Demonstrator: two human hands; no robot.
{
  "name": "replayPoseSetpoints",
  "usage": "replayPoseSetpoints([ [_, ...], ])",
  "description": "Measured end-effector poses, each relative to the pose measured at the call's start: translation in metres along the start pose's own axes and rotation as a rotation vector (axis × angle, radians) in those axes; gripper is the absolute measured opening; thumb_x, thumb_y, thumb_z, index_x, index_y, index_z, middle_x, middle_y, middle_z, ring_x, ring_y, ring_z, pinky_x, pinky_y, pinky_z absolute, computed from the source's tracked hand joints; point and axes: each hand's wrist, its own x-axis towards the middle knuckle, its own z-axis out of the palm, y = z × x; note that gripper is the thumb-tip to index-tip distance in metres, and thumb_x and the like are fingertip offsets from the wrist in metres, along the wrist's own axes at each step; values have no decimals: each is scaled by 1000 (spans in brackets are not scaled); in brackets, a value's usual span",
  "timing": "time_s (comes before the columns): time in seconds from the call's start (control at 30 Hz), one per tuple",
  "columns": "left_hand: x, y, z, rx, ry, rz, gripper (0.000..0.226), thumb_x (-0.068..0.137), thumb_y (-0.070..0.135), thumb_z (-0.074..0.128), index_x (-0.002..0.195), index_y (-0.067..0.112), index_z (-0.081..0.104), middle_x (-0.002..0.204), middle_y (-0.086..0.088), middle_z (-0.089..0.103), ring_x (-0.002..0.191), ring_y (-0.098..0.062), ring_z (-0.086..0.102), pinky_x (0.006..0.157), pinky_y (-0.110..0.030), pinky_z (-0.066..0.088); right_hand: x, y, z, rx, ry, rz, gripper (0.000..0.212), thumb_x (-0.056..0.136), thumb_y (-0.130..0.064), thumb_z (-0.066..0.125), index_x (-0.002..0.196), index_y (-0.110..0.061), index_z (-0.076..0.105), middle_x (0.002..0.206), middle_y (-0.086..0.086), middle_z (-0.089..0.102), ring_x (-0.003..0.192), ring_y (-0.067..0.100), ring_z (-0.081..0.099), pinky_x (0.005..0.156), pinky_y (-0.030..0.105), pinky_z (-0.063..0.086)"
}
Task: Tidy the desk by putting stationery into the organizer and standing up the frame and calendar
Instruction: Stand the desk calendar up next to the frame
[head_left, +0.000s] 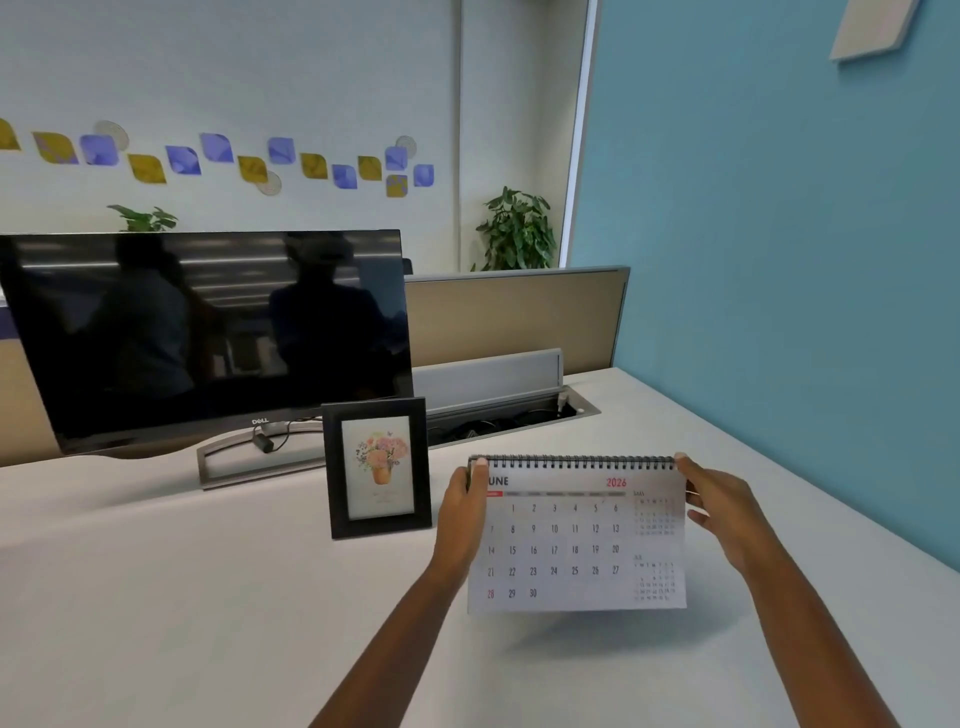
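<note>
On the white desk (156, 597), before the Dell monitor (208, 332), the black picture frame (377, 467) already stands upright. Just right of it, the June 2026 desk calendar (576, 535) is gripped by the left hand (462, 512) and right hand (719, 512), not yet set standing. No organizer or stationery shows.

White desk (156, 597) with upright black picture frame (378, 467) and dark monitor (208, 332) on its stand.

I count 1 calendar (576, 535), 1 frame (377, 467), 1 monitor (208, 332), 2 plants (517, 231) and my 2 hands (462, 514).
</note>
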Motion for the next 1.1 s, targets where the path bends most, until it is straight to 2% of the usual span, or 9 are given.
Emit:
replayPoseSetpoints([
  [0.13,5,0,-4,31,8,39,29,100,34,32,86,16,49,83,0,61,80,-15,61,65,-22,49,5,6,7,-7,28,-50,34,91,-27,52,113,-1,52,112,14,58,103,27,49,98,46,40],
  [0.23,9,-5,-6,131,12,80,28,100,31,32,95,10,50,89,-2,62,86,-17,62,71,-27,51,10,15,11,-36,74,-78,35,91,-26,53,116,-2,51,118,15,57,103,26,48,98,47,41],
  [0.37,20,-12,-8,189,-5,76,26,100,28,33,99,8,49,91,-3,61,86,-18,60,68,-23,49,13,27,20,-74,7,-77,30,91,-28,51,108,-3,53,107,12,58,98,26,50,92,45,43],
  [0.43,25,-20,-8,228,-37,38,27,100,30,34,108,9,50,99,-3,61,89,-19,59,68,-22,49,12,34,25,-81,-51,-75,26,91,-29,50,101,-5,54,101,11,58,95,27,51,81,38,47],
  [0.5,27,-32,-8,280,-69,-13,32,99,33,34,117,11,48,108,-5,59,92,-18,57,67,-19,49,11,42,29,-107,-88,-90,25,92,-29,49,101,-6,54,99,10,58,91,27,51,63,28,45],
  [0.53,28,-39,-7,294,-81,-38,33,99,33,35,119,11,46,112,-7,59,94,-17,56,66,-18,48,11,48,31,-123,-108,-92,24,92,-28,48,104,-8,53,101,10,58,92,27,52,60,25,44],
  [0.67,26,-53,-6,259,-83,-65,27,97,31,40,119,15,44,122,-7,55,102,-16,53,65,-15,50,20,79,31,-194,-190,-72,36,88,-24,55,121,-15,44,116,7,57,99,25,55,82,36,52],
  [0.8,33,-59,-4,195,-77,-95,42,94,23,50,133,12,37,133,-8,51,118,-26,51,88,-32,48,29,97,31,-201,-248,11,55,86,-14,60,133,-15,32,115,4,51,100,28,54,64,27,52],
  [1.1,56,-73,4,99,-60,-82,37,89,10,59,118,20,38,127,-8,52,106,-18,49,94,-41,46,58,113,46,-96,-259,25,68,76,-9,69,132,-15,32,111,6,53,96,28,53,60,28,47],
])
